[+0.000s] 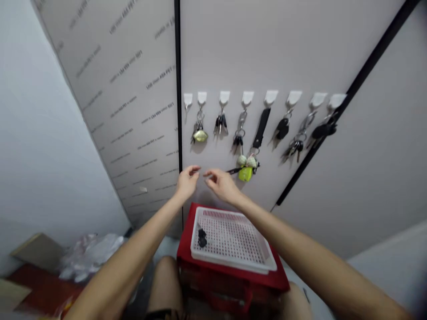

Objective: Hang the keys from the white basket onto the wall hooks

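Note:
My left hand [187, 183] is raised in front of the white panel, its fingers and thumb apart with nothing visible between them. Facing it across a small gap is my right hand [223, 184], fingers loosely curved, thumb apart, also with nothing visible in it. Above them hangs a key bunch with a gold football-shaped charm [200, 136]. To my right hand's right dangles a bunch with a yellow-green charm [245, 174] on a black strap [262, 128]. Below, a white plastic basket [233, 266] holds black-headed keys [202, 238] at its left side.
A row of white adhesive hooks [247, 97] bears several more key bunches, such as black-headed keys [220, 122]. The basket stands on a red box [233, 284] between my knees. Plastic bags [91, 255] and cardboard [38, 251] lie on the floor at left.

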{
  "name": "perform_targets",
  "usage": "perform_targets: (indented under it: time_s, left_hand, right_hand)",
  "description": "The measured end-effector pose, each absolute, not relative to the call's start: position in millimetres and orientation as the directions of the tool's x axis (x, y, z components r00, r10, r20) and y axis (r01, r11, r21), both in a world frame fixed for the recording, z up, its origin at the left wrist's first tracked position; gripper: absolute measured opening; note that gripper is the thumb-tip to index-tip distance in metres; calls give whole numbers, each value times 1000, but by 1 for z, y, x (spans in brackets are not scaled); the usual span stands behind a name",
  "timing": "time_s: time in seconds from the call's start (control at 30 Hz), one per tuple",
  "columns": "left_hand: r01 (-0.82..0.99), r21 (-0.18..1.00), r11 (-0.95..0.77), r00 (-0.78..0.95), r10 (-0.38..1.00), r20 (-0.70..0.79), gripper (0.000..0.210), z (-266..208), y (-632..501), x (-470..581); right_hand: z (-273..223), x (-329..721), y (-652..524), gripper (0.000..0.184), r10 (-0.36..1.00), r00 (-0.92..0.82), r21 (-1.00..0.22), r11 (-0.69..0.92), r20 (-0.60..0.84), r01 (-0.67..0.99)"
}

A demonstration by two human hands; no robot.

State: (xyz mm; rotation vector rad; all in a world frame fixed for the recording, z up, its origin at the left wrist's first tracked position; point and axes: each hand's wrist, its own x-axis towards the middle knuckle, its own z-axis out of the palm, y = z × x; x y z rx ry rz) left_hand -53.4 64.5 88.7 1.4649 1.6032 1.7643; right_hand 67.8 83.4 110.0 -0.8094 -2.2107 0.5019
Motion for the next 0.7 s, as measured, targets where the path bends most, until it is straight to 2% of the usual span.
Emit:
perform_targets:
  time_s: [0.1, 0.17, 0.27, 0.33, 0.43, 0.53, 0.6, 0.7]
  left_hand:
    - [363, 907, -214, -254, 914, 318, 20, 39, 37, -32]
    - [420, 889, -184, -153, 951, 269, 21, 14, 26, -22]
    - [502, 845, -182, -73, 965, 252, 22, -7, 21, -17]
    - [516, 838, -175, -99, 960, 262, 22, -13, 23, -18]
    - [468, 874, -126, -167, 959, 228, 22, -15, 26, -21]
    - [428, 898, -100, -191, 961, 198, 21, -15, 26, -23]
    - [423, 899, -111, -194, 958, 210, 21, -16, 24, -23]
    - [410, 899, -152, -159, 959, 235, 20, -16, 21, -21]
  right_hand:
    - [31, 91, 62, 15, 692, -708, -630, 616, 145, 473]
    - [-4, 98, 50, 16, 678, -734, -596, 606, 41, 527]
    - [-23, 96, 40, 28, 716, -696, -452, 635, 42, 626]
    - [-22, 89, 38, 34, 753, -656, -379, 621, 47, 686]
    - [-18, 82, 36, 26, 767, -641, -370, 598, 6, 711]
    - [-20, 83, 38, 12, 765, -644, -465, 561, -26, 685]
    - [-23, 88, 40, 11, 785, -619, -614, 474, -29, 631]
    - [-18, 97, 47, 14, 843, -526, -889, 154, -110, 431]
